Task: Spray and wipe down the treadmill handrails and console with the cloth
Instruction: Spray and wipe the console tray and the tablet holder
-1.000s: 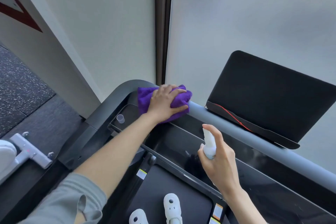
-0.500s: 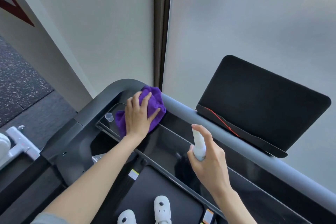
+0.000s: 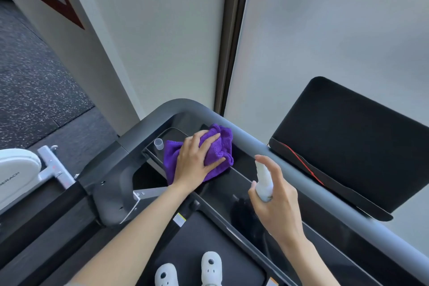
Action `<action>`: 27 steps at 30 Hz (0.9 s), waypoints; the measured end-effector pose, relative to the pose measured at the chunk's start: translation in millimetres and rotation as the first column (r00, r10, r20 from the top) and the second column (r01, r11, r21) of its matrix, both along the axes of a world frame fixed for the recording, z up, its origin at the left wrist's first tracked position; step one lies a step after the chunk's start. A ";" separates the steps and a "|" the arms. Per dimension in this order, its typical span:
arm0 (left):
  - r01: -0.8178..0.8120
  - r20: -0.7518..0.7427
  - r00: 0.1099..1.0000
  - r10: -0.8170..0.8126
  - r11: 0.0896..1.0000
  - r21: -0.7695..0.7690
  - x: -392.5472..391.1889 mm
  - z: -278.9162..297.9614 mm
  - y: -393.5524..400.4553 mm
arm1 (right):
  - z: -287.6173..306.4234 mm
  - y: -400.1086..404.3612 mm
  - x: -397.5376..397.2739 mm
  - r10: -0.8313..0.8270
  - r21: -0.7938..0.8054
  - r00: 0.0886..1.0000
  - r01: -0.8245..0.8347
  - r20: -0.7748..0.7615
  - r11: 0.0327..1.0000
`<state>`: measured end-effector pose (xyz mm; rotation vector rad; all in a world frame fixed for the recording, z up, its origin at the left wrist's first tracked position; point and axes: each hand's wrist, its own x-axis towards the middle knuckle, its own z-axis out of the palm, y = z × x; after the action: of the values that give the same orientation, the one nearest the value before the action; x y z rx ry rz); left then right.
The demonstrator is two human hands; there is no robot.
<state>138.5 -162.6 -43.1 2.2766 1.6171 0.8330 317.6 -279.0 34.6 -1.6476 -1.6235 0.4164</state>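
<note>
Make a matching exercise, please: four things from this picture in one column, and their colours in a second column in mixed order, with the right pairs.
Things:
1. cloth under the left hand
2. spray bottle in the right hand
3. handrail
4. cord on the screen's lower edge

Colours:
A. grey
B. red
C. purple
D. white

Pairs: 1-C, 2-D, 3-A, 4-B

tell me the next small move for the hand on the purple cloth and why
Probably slide the left hand and purple cloth rightward along the glossy black console. The cloth sits at the console's left end, beside the small clear cap, while the right hand holds the spray bottle above the stretch to its right.
</note>
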 end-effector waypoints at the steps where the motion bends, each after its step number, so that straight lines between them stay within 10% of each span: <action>1: -0.002 0.004 1.000 0.002 1.000 0.011 2.3 -1.9 -8.9 | -0.5 1.5 -1.1 -0.001 -0.003 1.000 0.001 0.005 1.000; 17: 0.204 0.015 0.979 -0.204 0.978 -0.042 -20.6 3.1 17.0 | -13.5 4.7 2.8 -0.087 -0.108 0.970 0.114 0.227 0.988; 27: 0.158 -0.124 0.979 -0.161 0.987 -0.041 6.1 2.7 -11.8 | -2.4 -80.5 3.4 -0.462 -0.049 0.871 0.476 0.166 0.878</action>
<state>144.6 -174.4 -40.4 2.4428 1.4607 0.6325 321.1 -359.5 32.1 -2.1097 -1.2529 0.1158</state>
